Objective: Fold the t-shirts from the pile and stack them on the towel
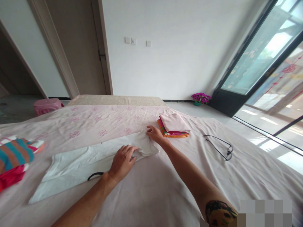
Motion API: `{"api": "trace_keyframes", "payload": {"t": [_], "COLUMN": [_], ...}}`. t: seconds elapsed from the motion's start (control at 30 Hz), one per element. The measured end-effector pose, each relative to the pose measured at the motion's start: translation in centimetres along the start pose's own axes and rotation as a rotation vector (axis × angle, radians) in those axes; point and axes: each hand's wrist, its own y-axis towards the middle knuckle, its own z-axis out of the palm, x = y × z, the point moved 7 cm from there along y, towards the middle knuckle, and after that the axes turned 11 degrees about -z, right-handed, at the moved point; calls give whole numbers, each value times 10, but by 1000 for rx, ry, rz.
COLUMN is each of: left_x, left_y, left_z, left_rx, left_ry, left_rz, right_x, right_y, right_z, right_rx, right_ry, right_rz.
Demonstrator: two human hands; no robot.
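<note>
A white garment (78, 164) lies spread lengthwise across the pale pink bed sheet, its right end bunched in soft creases. My left hand (123, 161) rests on it near that end, fingers loosely bent and thumb apart from them. At the garment's far right edge is my right hand (155, 134), with fingers curled in at the cloth; the exact contact is small and hard to see. Just right of this hand sits a stack of folded cloths (174, 124), pale pink on top with orange and magenta below. A thin black curved strip (95, 175) shows beside my left wrist.
Black-framed glasses (228, 152) lie on the sheet (151, 195) to the right. Crumpled striped and red clothes (17, 157) are at the left edge. Beyond the bed stand a pink stool (48, 105) and a pot of purple flowers (201, 98).
</note>
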Motion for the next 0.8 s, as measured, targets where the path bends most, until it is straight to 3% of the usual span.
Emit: {"api": "trace_keyframes", "payload": {"t": [0.17,0.37,0.5,0.67,0.8], "left_x": [5,21,26,35,39], "left_y": [2,6,6,9,8], "left_z": [-6,-17,-16,-23,-24], "left_rx": [15,-49,-4,-26,-34], "left_ry": [96,100,58,-106,-13], "left_rz": [12,-34,-46,-198,-272], "right_x": [2,-3,-4,-2,3], "right_y": [-5,-7,-7,-18,-32], "right_z": [4,6,6,-1,-3], "right_rx": [62,21,25,48,91], "right_ry": [-41,-45,14,96,18], "right_rz": [-34,16,7,32,2]}}
